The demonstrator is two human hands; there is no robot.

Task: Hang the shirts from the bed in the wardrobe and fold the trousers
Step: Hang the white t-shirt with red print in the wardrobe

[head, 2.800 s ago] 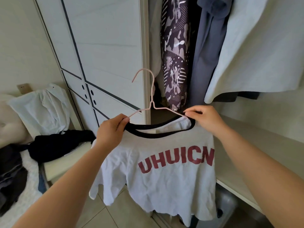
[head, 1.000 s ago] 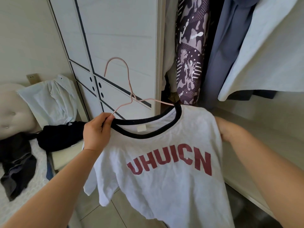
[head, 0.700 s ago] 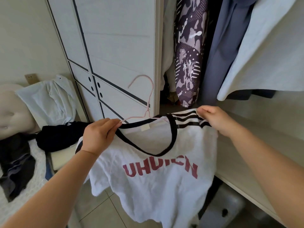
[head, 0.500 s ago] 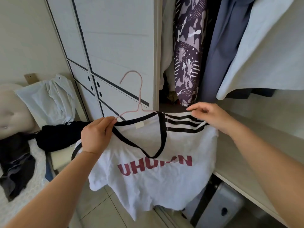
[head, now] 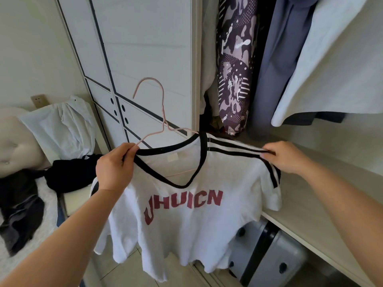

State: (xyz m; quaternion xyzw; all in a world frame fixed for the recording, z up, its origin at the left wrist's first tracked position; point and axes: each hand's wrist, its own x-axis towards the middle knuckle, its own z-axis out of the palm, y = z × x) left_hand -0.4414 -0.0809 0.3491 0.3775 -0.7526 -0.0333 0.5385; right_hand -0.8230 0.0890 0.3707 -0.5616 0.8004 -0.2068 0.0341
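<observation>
The open wardrobe [head: 238, 125] stands ahead to my right, its rail out of view. The white shirt [head: 186, 224] hangs before it, shoulder line running left to right between my hands. The pink hanger [head: 162, 112] hooks upward, its left arm bare outside the collar. My left hand [head: 114, 166] pinches that arm and the collar, and my right hand [head: 284, 156] pinches the striped shoulder

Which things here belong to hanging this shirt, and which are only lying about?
In the job: white T-shirt, pink hanger, left hand gripping the hanger, right hand pinching the shirt's shoulder, wardrobe.
Lying about: grey case, wall socket, patterned garment already hung.
</observation>
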